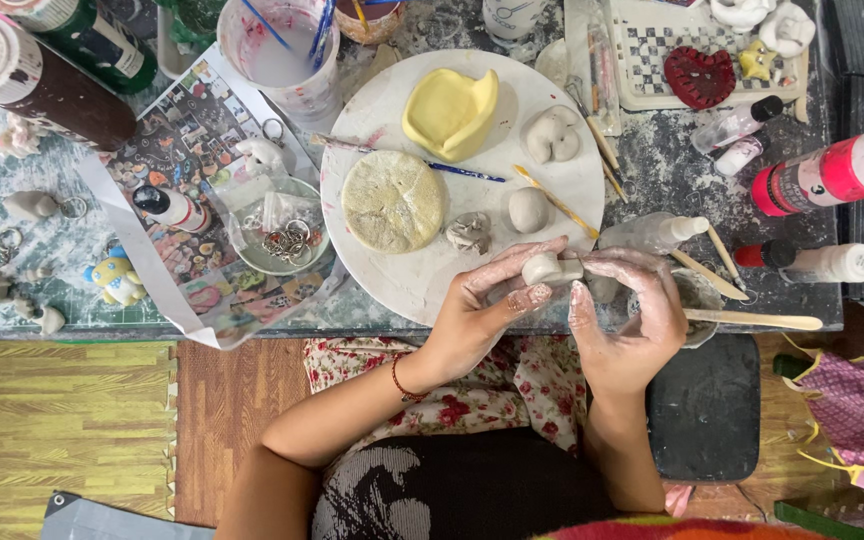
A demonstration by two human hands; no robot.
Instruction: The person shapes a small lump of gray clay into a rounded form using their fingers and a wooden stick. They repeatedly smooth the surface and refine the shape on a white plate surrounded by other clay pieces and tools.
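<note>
Both my hands meet over the near edge of a round white work board (382, 110). My left hand (487, 310) and my right hand (627, 310), both smeared with clay, pinch a small grey clay piece (549, 268) between their fingertips. On the board lie a flat round cream clay disc (393, 200), a yellow moulded shape (449, 112), a grey clay ball (528, 209), a grey shaped lump (552, 134) and a small crumpled clay bit (469, 232). A thin blue-handled brush (462, 172) and a yellow stick tool (557, 203) rest there too.
A water cup with brushes (282, 50), paint bottles (42, 85), a pink bottle (832, 172), a glass dish of metal rings (287, 235), a tray of small painted figures (702, 55), wooden sticks (752, 320) and small clay figures (32, 205) crowd the table. A black stool (707, 410) stands at the right.
</note>
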